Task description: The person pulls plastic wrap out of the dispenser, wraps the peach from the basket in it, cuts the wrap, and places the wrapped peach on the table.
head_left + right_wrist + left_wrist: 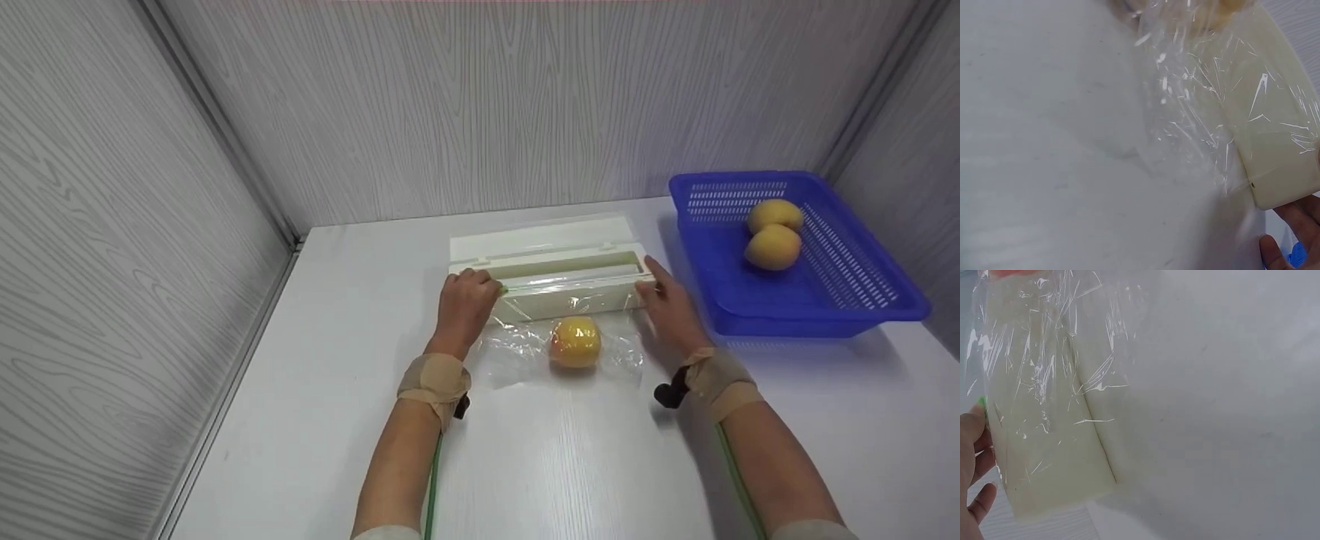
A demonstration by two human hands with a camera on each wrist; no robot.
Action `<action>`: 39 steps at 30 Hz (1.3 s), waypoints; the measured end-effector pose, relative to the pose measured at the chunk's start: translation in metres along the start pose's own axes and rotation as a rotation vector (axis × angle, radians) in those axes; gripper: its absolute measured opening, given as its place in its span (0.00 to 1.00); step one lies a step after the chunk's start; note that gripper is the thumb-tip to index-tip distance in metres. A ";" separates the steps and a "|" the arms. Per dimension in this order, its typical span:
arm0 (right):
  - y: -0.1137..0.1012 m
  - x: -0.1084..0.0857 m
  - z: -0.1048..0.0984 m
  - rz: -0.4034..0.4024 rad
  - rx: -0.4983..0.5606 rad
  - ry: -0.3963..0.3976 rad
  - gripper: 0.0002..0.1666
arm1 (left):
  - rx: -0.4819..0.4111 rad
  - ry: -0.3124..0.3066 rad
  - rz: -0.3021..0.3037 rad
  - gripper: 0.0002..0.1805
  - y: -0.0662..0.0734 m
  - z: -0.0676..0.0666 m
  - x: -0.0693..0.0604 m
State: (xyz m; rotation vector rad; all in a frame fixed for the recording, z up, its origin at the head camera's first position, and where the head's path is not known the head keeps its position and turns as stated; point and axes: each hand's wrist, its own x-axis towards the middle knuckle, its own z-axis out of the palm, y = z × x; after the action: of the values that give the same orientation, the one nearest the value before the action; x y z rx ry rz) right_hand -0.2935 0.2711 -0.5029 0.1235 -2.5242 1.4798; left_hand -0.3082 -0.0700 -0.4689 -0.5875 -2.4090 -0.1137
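Note:
A cream cling film box (570, 301) stands on the table with its lid (540, 236) folded back and a roll inside. Clear cling film (517, 360) comes over its front edge and covers a yellow-orange, peach-like fruit (576, 343) before it. At the box's front left corner, my left hand (466, 304) pinches a small green slider (982, 401) on the edge. My right hand (670, 307) grips the box's right end, thumb in front and fingers behind. The wrist views show film stretched along the box front; each hand is only partly visible there.
To the right of the box stands a blue plastic basket (780, 300) with two similar fruits (775, 234) in it. Panels with a wood-grain pattern (480, 105) close off the white table (330, 315) at the back and sides.

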 end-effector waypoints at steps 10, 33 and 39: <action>0.002 0.000 -0.001 0.003 0.020 -0.010 0.36 | 0.068 0.035 0.062 0.09 -0.005 -0.004 -0.001; 0.007 -0.001 -0.004 -0.036 0.018 0.009 0.35 | 0.096 -0.003 -0.001 0.06 -0.033 -0.012 -0.019; 0.003 0.002 0.000 -0.027 0.015 0.007 0.35 | 0.086 -0.006 -0.005 0.06 -0.039 -0.016 -0.023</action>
State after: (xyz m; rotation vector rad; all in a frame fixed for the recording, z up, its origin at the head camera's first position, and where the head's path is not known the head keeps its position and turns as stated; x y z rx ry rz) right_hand -0.2958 0.2732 -0.5051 0.1545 -2.4959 1.4870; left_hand -0.2997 -0.1170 -0.4679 -0.5434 -2.4079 -0.0109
